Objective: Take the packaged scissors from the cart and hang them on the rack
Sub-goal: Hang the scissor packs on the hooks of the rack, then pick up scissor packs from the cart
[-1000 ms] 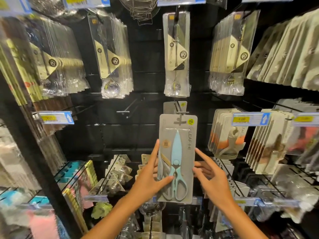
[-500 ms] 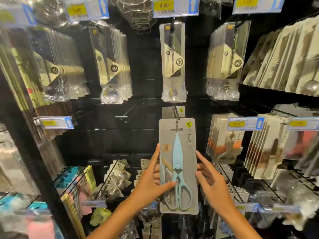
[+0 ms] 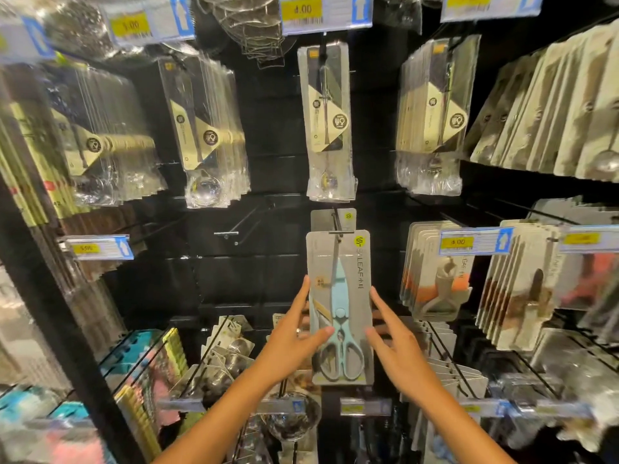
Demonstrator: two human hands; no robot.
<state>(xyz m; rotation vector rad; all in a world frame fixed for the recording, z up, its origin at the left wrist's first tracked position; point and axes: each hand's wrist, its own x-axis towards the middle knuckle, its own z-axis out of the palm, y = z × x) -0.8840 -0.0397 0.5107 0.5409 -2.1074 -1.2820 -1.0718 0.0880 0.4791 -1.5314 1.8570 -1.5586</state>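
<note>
The left hand (image 3: 290, 339) covers the lower left edge of the scissors pack (image 3: 339, 306), and its fingers behind the card are hidden. Whether the right hand (image 3: 395, 346) touches the pack's right edge cannot be told, and both forearms are cut off by the bottom edge. The goods at lower left (image 3: 50, 426) are blurred beyond recognition, and the small print on the price tag (image 3: 475, 242) is unreadable.

two bare forearms, no sleeves or watch in view. left hand (image 3: 294, 339) wears a small ring on one finger, at roughly 9 o'clock of the palm. right hand (image 3: 397, 349) wears nothing visible.
</note>
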